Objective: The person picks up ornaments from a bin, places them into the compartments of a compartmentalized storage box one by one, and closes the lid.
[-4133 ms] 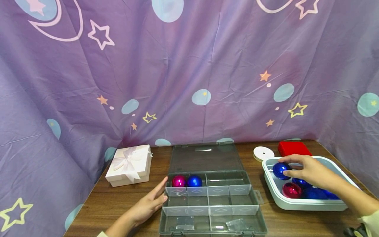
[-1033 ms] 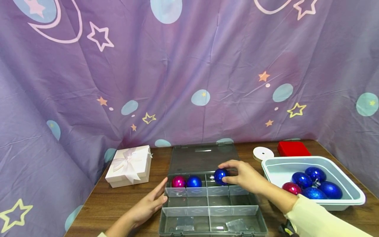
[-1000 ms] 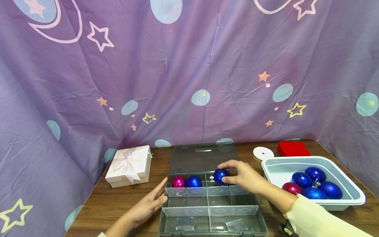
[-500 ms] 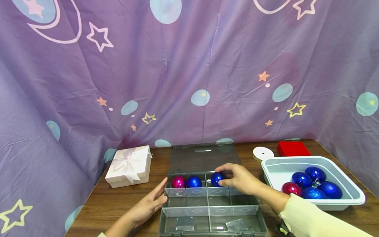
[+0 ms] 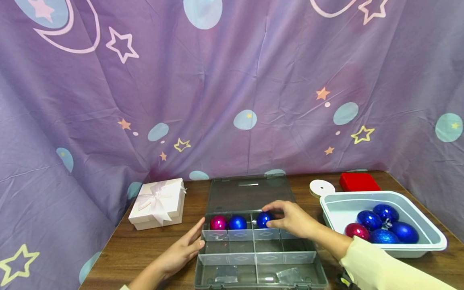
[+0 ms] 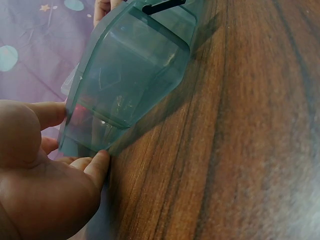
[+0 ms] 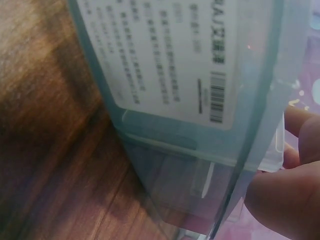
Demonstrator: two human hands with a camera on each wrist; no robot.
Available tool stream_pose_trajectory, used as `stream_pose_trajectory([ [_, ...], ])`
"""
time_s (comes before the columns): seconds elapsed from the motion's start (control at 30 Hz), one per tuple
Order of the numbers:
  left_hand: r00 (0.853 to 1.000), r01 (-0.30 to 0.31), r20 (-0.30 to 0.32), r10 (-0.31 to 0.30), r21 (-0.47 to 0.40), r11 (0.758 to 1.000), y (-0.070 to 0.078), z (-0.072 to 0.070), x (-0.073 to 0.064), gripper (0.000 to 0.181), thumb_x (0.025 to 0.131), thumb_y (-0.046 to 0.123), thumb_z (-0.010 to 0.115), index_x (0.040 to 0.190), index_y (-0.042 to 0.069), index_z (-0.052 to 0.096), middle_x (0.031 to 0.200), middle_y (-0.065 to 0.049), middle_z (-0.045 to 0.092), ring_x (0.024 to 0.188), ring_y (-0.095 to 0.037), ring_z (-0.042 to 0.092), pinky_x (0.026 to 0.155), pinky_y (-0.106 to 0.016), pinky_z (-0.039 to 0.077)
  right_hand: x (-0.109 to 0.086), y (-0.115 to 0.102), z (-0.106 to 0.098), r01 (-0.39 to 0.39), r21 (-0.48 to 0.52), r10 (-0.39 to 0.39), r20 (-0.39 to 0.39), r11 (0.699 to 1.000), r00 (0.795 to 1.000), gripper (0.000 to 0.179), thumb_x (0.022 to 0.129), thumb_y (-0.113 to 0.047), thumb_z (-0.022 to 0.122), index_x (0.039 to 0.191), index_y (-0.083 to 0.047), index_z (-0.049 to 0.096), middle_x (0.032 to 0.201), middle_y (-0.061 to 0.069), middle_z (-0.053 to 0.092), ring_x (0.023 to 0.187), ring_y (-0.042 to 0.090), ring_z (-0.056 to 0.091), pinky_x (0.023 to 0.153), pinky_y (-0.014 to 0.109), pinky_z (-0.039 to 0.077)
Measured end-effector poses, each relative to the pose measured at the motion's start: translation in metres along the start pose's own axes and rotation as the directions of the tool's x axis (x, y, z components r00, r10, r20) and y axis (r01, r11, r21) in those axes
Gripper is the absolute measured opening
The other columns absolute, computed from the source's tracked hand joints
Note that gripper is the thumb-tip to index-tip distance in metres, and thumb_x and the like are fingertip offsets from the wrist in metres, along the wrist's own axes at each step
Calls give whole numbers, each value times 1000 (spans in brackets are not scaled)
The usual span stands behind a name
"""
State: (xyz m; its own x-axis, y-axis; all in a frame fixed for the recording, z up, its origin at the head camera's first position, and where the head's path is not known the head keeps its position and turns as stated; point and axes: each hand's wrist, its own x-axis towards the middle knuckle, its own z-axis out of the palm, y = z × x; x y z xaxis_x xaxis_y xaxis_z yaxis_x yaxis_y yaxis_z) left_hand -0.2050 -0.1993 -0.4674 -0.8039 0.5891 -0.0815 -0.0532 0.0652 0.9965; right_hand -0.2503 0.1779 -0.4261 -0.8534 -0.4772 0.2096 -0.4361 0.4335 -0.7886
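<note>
A grey see-through organizer box point(image 5: 237, 246) lies with its lid folded back. In its back row a pink bauble point(image 5: 218, 222) and a blue bauble point(image 5: 237, 222) sit side by side on the left. Just right of the middle divider, my right hand point(image 5: 295, 219) holds another blue bauble point(image 5: 264, 220) between thumb and fingers, low in the back right compartment. My left hand point(image 5: 179, 251) rests its outstretched fingers against the box's left side; the left wrist view shows thumb and fingertips touching the wall point(image 6: 130, 65). The right wrist view shows a labelled box wall point(image 7: 165, 75), with the bauble hidden.
A pale blue basin point(image 5: 337, 205) on the right holds several blue baubles point(image 5: 405, 233) and a pink one point(image 5: 357, 231). Behind it are a ribbon spool point(image 5: 322, 188) and a red box point(image 5: 359, 182). A white gift box point(image 5: 158, 203) stands at left.
My right hand has carried the blue bauble from the basin to the box, then lowered it and shifted it left toward the middle divider. My left hand has stayed in place.
</note>
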Motion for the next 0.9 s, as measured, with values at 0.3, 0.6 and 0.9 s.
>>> stream_pose_trajectory([
  [0.3, 1000, 5, -4, -5, -3, 1000, 0, 0, -1, 78, 109, 16, 47, 166, 13, -8, 167, -28, -17, 153, -49, -8, 121, -67, 5, 0, 0, 1, -4, 27, 3, 10, 1000, 1000, 42, 85, -6, 82, 122, 7, 68, 124, 24, 68, 114, 41, 68, 97, 46, 58],
  [0.6, 1000, 5, -1, -5, 1, 1000, 0, 0, 0, 77, 110, 15, 45, 166, 13, -8, 167, -27, -17, 154, -47, -11, 121, -69, 3, 1, 0, 0, 4, 35, -4, 12, 999, 1000, 43, 85, -6, 82, 123, 8, 67, 124, 23, 68, 117, 41, 66, 99, 46, 57],
  [0.9, 1000, 10, -3, -10, 6, 1000, 1, -1, -1, 78, 110, 17, 46, 166, 14, -8, 167, -28, -17, 153, -50, -9, 120, -69, 4, 0, -3, -6, 3, 33, -4, 8, 999, 1000, 41, 86, -7, 81, 123, 7, 68, 124, 23, 69, 118, 42, 66, 99, 49, 57],
])
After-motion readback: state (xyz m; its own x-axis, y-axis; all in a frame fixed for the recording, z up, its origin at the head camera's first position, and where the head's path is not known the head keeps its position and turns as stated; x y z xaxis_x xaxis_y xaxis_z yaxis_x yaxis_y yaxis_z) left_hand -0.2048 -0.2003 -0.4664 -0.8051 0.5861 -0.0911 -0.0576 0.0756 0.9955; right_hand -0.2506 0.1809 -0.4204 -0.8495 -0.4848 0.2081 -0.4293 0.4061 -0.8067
